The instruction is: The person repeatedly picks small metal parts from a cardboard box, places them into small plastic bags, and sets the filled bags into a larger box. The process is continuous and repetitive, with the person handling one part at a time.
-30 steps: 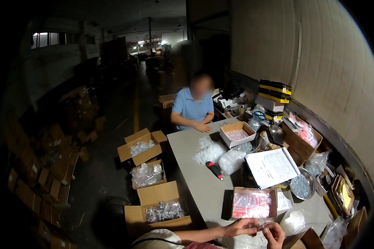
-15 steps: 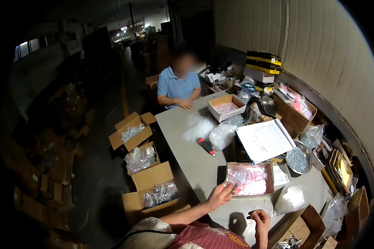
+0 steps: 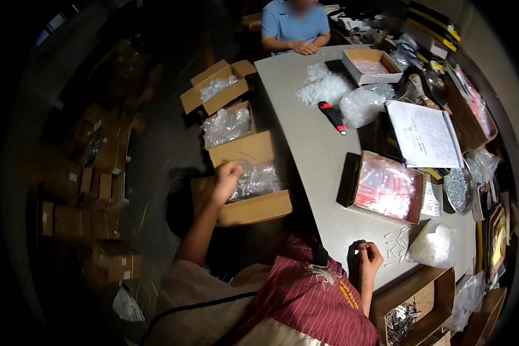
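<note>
- Left hand (image 3: 228, 180) is over the open carton (image 3: 254, 209), grip pinched, apparently on a small clear bag (image 3: 247, 161); blur there, so not certain
- Bag sits just above the packed clear bags (image 3: 262, 180), inside the carton's outline; can't tell if it touches them
- Risk: bag could slide off the heap or catch on a flap, cause would be a release too near the carton's side
- Risk: bag could spill if its mouth isn't sealed; seal too small to read from here
- Right hand (image 3: 371, 258) is curled at the counter (image 3: 323, 167), beside loose small pieces (image 3: 395, 248); can't tell if it pinches anything; a sleeve or wrist sweep could scatter them
- Bag points rightward from the fingers, pale edge slanting slightly; full long axis lost against the clear plastic below
</note>
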`<act>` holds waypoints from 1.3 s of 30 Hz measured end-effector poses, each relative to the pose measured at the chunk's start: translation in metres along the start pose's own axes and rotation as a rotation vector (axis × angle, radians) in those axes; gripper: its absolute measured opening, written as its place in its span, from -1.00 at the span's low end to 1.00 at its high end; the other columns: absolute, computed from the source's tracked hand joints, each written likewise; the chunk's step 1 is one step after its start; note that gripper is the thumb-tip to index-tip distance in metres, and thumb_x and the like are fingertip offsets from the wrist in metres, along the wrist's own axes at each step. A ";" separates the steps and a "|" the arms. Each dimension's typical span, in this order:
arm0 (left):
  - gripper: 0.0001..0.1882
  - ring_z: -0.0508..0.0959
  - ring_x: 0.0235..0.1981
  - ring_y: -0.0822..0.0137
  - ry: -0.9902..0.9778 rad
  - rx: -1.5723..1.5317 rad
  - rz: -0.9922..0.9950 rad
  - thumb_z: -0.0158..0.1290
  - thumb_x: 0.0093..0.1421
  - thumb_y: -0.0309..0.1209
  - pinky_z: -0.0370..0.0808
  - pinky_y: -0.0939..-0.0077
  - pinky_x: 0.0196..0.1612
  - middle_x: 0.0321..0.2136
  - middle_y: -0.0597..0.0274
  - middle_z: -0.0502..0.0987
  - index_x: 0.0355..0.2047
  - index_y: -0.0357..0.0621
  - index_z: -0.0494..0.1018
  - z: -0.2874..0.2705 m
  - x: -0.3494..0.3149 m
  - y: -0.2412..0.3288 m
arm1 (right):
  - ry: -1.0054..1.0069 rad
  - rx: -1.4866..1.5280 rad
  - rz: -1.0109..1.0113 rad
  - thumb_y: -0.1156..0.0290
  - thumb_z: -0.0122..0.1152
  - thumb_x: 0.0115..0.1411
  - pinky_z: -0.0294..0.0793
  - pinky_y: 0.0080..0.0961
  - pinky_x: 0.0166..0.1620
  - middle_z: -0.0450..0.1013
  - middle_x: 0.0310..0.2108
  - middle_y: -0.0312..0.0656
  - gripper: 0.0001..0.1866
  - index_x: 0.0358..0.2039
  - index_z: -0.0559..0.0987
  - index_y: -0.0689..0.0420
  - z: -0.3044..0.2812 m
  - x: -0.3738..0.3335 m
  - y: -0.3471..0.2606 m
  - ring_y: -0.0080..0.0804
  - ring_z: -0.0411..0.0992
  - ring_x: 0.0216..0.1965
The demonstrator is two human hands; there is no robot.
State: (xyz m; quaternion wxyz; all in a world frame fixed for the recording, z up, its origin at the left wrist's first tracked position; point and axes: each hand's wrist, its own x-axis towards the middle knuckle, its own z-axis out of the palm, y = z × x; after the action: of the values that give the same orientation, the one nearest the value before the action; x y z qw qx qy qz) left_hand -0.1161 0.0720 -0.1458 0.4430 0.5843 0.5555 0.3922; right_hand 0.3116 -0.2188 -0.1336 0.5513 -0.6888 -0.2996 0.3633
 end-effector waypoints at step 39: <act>-0.62 0.50 -0.52 0.41 -0.411 -0.296 0.005 0.03 0.35 -0.15 0.44 0.33 0.02 -0.59 0.33 0.51 -0.33 -0.28 0.56 0.060 0.030 0.139 | 0.258 0.071 -0.081 0.49 0.22 0.30 0.32 -0.70 -0.48 0.46 -0.54 -0.37 -0.90 -0.34 0.58 0.26 -0.003 0.011 0.037 -0.71 0.36 -0.55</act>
State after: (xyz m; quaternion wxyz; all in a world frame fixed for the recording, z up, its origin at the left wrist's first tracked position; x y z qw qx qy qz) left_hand -0.0149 0.0985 -0.0323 0.6266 0.5817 0.3888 0.3433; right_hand 0.3212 -0.2193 -0.1712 0.6233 -0.6972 -0.2407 0.2596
